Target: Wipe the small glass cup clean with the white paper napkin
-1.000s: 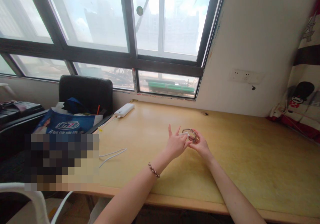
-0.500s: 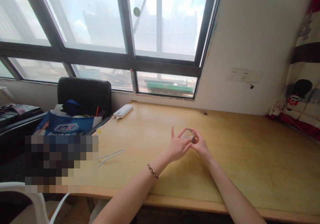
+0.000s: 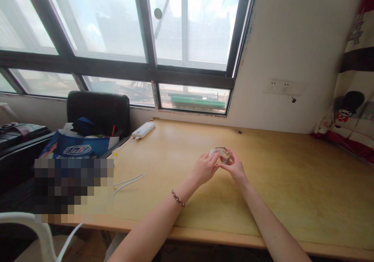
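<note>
A shiny metal bracelet (image 3: pixel 224 150), perhaps a watch with a metal band, is held up as an open loop above the table. My right hand (image 3: pixel 235 167) is closed on its right side, thumb below and fingers behind. Between the fingers of my left hand (image 3: pixel 204 169) is a small white cloth (image 3: pixel 215 152), possibly a tissue, at the loop's left side. Both hands almost meet at the thumbs. The left fingers partly cover the cloth and the bracelet's near edge. A dark braided band (image 3: pixel 178 198) circles my left wrist.
The yellow-topped wooden table (image 3: pixel 292 184) reaches the wall and window. At its far left lies a white power bank (image 3: pixel 143 130) with a cable. Another white cable (image 3: pixel 130 180) crosses the left edge. A black chair (image 3: pixel 98 110) holds a blue bag (image 3: pixel 77 147).
My left fingers have drawn together, and the index finger no longer sticks up. The white cloth has shifted up and left, to the bracelet's outer side. My right hand keeps its hold.
</note>
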`<state>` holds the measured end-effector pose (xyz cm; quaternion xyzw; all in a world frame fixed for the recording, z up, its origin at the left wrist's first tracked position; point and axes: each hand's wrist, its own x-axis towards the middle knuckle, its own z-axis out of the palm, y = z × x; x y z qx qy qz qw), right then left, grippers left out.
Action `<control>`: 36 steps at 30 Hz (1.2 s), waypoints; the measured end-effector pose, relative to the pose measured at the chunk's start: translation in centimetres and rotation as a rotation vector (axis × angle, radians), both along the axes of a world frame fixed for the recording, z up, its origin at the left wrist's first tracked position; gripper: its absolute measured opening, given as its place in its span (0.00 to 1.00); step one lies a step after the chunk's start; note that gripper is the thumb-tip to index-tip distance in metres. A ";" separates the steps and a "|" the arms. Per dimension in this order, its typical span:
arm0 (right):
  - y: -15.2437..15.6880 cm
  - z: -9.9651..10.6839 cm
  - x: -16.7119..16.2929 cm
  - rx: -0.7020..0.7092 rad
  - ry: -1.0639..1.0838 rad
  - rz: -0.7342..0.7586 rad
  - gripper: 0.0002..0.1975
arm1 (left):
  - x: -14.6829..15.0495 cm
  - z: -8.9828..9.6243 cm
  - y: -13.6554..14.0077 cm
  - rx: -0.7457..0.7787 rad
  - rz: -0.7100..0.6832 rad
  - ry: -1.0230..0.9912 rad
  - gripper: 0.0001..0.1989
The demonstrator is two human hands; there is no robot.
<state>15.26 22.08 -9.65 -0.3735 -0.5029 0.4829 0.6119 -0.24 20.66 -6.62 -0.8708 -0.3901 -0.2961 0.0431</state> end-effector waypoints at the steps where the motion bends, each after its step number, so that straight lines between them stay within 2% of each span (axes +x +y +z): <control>1: -0.1 0.1 0.0 0.005 0.004 -0.009 0.37 | 0.1 0.0 0.0 -0.007 -0.006 -0.005 0.20; 6: -0.2 0.1 -0.2 0.026 -0.073 -0.115 0.38 | 0.8 -0.3 -0.6 -0.087 -0.043 -0.081 0.17; 10: -0.2 -0.2 -0.2 0.050 -0.154 -0.211 0.38 | 1.2 -0.6 -1.1 -0.223 -0.180 -0.237 0.17; 13: -0.2 -0.2 0.0 0.069 -0.177 -0.217 0.38 | 1.0 -0.7 -1.2 -0.320 -0.292 -0.338 0.18; 16: -0.1 -0.1 0.0 0.074 -0.172 -0.218 0.37 | 0.6 -0.5 -0.9 -0.397 -0.325 -0.351 0.18; 18: 0.0 -0.1 0.1 0.064 -0.140 -0.205 0.37 | 0.1 -0.1 -0.6 -0.359 -0.289 -0.297 0.17; 21: 0.1 -0.2 -0.1 0.048 -0.071 -0.150 0.38 | -0.5 0.5 -0.3 -0.245 -0.164 -0.132 0.17; 25: -0.1 -0.1 -0.3 0.032 -0.047 -0.062 0.37 | -0.8 0.6 0.0 -0.155 -0.019 -0.013 0.20; 33: -0.8 0.7 -0.4 0.013 0.035 -0.004 0.36 | -0.6 0.5 0.0 -0.069 -0.046 -0.034 0.27; 36: -0.9 0.6 -0.4 0.011 0.051 0.010 0.35 | -0.8 0.6 0.2 -0.093 -0.072 -0.080 0.27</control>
